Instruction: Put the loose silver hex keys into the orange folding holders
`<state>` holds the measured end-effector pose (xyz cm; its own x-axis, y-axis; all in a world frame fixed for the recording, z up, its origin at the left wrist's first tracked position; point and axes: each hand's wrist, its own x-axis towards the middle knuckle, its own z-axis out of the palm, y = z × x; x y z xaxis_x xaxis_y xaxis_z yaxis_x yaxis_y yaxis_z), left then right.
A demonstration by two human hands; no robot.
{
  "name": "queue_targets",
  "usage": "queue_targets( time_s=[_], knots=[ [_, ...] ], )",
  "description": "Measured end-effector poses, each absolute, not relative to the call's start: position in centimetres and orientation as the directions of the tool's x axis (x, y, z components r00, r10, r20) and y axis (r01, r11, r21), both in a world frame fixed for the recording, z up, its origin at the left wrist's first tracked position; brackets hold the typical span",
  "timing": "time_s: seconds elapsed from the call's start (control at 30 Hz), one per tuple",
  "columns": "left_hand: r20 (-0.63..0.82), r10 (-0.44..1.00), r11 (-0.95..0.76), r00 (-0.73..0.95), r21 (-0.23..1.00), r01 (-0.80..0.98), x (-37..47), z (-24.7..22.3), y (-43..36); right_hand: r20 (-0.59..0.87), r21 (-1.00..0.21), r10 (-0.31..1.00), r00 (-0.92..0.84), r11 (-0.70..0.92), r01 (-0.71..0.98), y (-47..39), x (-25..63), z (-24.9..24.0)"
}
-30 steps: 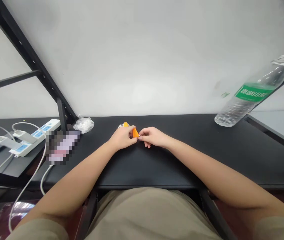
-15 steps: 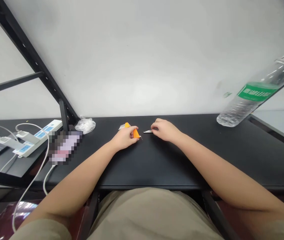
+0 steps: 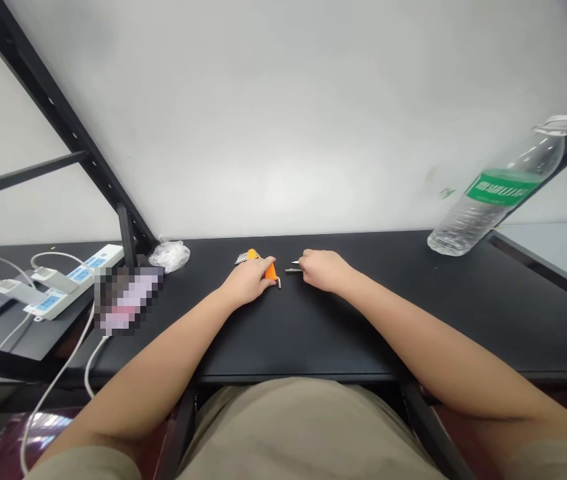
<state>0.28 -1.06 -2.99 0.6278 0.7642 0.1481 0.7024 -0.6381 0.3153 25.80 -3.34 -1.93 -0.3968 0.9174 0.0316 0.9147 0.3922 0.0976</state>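
Observation:
My left hand [image 3: 249,280] is closed round an orange holder [image 3: 270,271] near the middle of the black table. Thin metal rods [image 3: 242,257] stick out at the holder's far left end, and a short bent metal piece [image 3: 278,282] shows at its near right end. To the right, my right hand [image 3: 324,269] has its fingers pressed together at some thin metal rods [image 3: 293,271]. The rod tips point left toward the holder, with a small gap between. The rest of the rods is hidden by my fingers.
A plastic bottle [image 3: 500,187] with a green label leans at the right. A crumpled clear bag [image 3: 169,256] lies by the wall at the left. Beyond a black metal frame [image 3: 126,233] are a white power strip [image 3: 76,280] and cables. A blurred-out phone-like object [image 3: 130,300] lies nearer.
My right hand has turned slightly, knuckles up, and a rod tip now shows apart from the others. The bent piece at the holder's end shows more clearly. The view has shifted slightly.

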Motion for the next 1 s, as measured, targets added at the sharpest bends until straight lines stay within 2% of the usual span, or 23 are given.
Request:
queue_targets(
  time_s=[0.1, 0.27, 0.37, 0.6, 0.67, 0.77, 0.87, 0.93, 1.0],
  knots=[
    [0.159, 0.754, -0.651, 0.637, 0.309, 0.693, 0.1, -3.3, -0.9, 0.078, 0.06, 0.916, -0.395, 0.391, 0.919, -3.4, 25.9, -1.7],
    [0.19, 0.75, -0.655, 0.633, 0.343, 0.673, 0.0, -3.5, -0.7, 0.199, -0.173, 0.884, -0.422, 0.456, 0.873, -3.3, 26.2, -1.4],
    [0.203, 0.75, -0.655, 0.63, 0.359, 0.665, -0.1, -3.5, -0.7, 0.238, -0.273, 0.851, -0.467, 0.52, 0.809, -3.1, 26.2, -1.6],
    [0.237, 0.73, -0.677, 0.642, 0.383, 0.628, 0.0, -3.1, -0.9, 0.276, -0.366, 0.805, -0.525, 0.593, 0.717, -3.5, 25.9, -1.4],
    [0.24, 0.719, -0.687, 0.652, 0.386, 0.615, 0.0, -3.0, -1.0, 0.271, -0.429, 0.807, -0.526, 0.59, 0.684, -3.8, 25.7, -1.2],
    [0.246, 0.7, -0.705, 0.67, 0.387, 0.594, 0.1, -2.8, -1.3, 0.146, -0.686, 0.885, -0.443, 0.413, 0.599, -4.1, 24.9, -1.2],
    [0.274, 0.666, -0.737, 0.694, 0.383, 0.556, 0.5, -2.5, -1.7, -0.023, -0.92, 0.938, -0.345, 0.116, 0.375, -4.0, 23.7, -1.9],
    [0.294, 0.634, -0.767, 0.715, 0.363, 0.53, 0.9, -2.3, -2.1, -0.092, -0.979, 0.939, -0.333, -0.024, 0.201, -3.9, 22.9, -2.4],
    [0.298, 0.614, -0.784, 0.731, 0.337, 0.521, 1.3, -2.1, -2.5, -0.142, -0.987, 0.931, -0.336, -0.108, 0.119, -3.9, 22.6, -2.7]
  ],
)
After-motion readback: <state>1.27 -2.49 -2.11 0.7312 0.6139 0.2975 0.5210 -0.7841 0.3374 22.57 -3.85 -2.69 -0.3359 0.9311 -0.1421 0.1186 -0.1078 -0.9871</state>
